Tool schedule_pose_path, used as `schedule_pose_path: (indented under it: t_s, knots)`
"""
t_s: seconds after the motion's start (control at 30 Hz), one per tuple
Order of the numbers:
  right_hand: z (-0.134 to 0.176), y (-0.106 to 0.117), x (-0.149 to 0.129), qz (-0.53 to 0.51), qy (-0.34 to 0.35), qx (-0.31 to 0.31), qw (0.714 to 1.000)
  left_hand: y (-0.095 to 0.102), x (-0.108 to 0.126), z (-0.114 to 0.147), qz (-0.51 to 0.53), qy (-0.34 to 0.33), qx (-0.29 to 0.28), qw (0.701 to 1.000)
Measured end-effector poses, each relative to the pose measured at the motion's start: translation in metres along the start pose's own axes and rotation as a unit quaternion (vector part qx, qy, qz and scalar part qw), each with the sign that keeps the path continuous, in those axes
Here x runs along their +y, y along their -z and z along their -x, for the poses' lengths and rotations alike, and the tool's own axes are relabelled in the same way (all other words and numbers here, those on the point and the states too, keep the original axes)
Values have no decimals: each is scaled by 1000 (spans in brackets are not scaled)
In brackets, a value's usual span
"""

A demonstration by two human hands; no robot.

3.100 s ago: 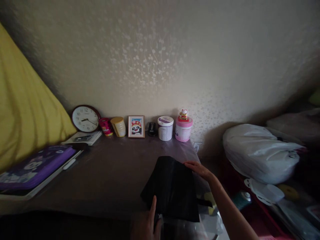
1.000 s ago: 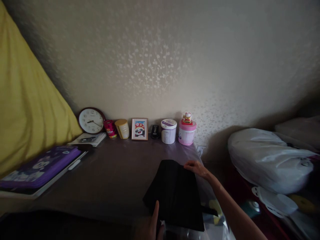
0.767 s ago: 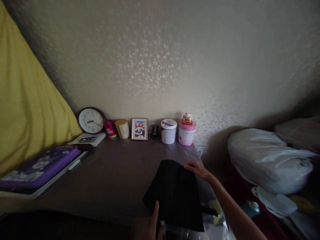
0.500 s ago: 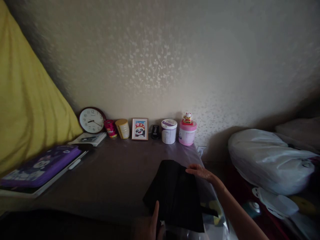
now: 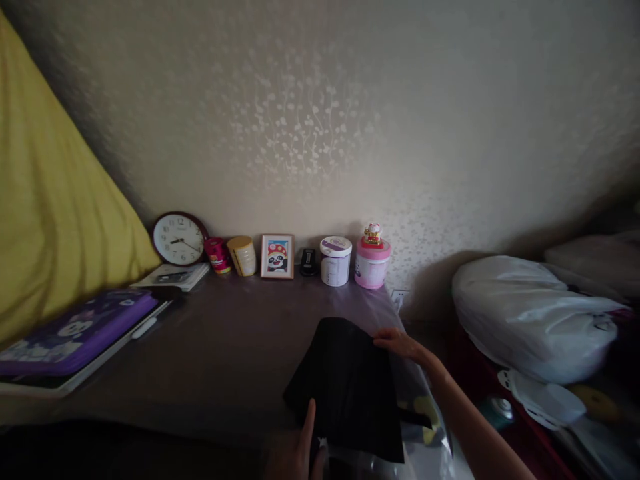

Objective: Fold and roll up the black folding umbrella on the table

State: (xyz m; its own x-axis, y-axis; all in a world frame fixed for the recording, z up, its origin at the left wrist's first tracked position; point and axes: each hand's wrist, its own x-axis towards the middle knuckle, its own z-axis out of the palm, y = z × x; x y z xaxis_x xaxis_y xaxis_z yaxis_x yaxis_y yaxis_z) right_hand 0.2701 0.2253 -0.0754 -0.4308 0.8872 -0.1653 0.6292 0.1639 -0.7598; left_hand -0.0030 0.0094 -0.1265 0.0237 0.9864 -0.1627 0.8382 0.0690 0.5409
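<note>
A black folding umbrella (image 5: 350,387) lies half collapsed over the table's near right part, its cloth loose and fanned out. A narrow black strap (image 5: 416,418) sticks out from its right side. At the bottom of the view my left hand (image 5: 300,443) is closed around the umbrella's dark handle end, one finger pointing up along the cloth; part of this hand is dim and cut off. My right hand (image 5: 397,343) pinches the upper right edge of the cloth between thumb and fingers.
Along the wall stand a clock (image 5: 179,239), a picture frame (image 5: 277,257), a white tub (image 5: 335,261) and a pink tub (image 5: 373,265) topped by a cat figurine (image 5: 373,235). A purple case (image 5: 80,333) lies left. Beyond the table's right edge sits a white bag (image 5: 530,320).
The view has shifted slightly, so everything sits a little further left. Both hands keep their hold on the umbrella, whose cloth has barely moved.
</note>
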Motion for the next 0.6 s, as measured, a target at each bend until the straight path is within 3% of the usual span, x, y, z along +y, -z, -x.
schedule_pose_path:
  t_s: [0.1, 0.33, 0.47, 0.6]
  knots:
    - [3, 1, -8, 13, 15, 8, 1000, -1, -1, 0, -10, -9, 4, 1000]
    - [-1, -12, -10, 133, -16, 110, 985, -1, -1, 1, -24, -23, 28, 999]
    - [6, -14, -3, 106, -23, 173, 979, 1, 2, 2, -23, -16, 10, 1000]
    - [23, -15, 2, 56, -95, 250, 962, -2, 2, 1, -17, -7, 30, 999]
